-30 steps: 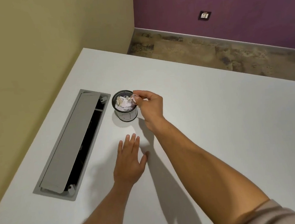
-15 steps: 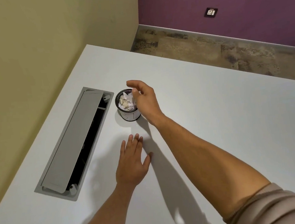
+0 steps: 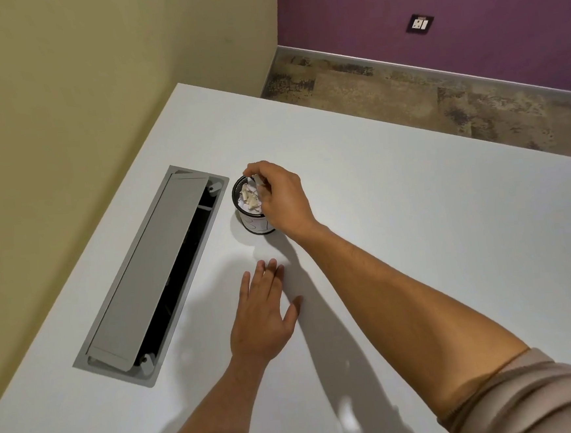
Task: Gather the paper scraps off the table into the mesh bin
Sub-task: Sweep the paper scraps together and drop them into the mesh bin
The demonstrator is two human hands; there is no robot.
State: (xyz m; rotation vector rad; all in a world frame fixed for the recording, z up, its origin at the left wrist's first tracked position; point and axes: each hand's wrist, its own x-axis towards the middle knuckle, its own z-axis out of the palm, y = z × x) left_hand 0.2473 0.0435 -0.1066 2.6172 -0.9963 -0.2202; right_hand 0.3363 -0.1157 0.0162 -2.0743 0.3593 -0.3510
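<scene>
Black mesh bin [image 3: 255, 215] holds crumpled paper scraps [image 3: 249, 198]; right hand [image 3: 281, 196] over its rim, fingers curled narrow, contents unclear. Left hand [image 3: 262, 312] flat, fingers spread, near the bin.

Right hand [image 3: 281, 196] now over mesh bin [image 3: 253, 215]

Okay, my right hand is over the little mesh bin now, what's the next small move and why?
Probably open the right hand and lift it clear. Its fingers sit curled over the mesh bin, where the paper scraps are piled, and no scraps show on the white table. The left hand rests flat.
</scene>
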